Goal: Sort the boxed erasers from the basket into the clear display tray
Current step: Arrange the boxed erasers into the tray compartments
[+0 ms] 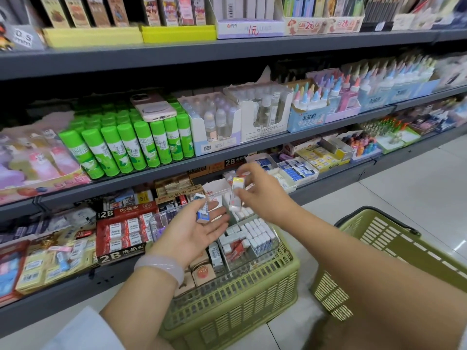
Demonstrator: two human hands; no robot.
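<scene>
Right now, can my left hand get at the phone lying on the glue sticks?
Probably, but not freely: the left hand lies palm up with a small eraser box on it, well below the phone. Nothing blocks the way up to that shelf.

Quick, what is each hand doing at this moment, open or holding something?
Left hand: open, palm up, a small blue-and-white eraser box resting on the fingers.
Right hand: pinching a white eraser box above the clear tray.

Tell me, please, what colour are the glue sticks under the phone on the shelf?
The glue sticks are bright green with white labels, shown in the head view.
</scene>
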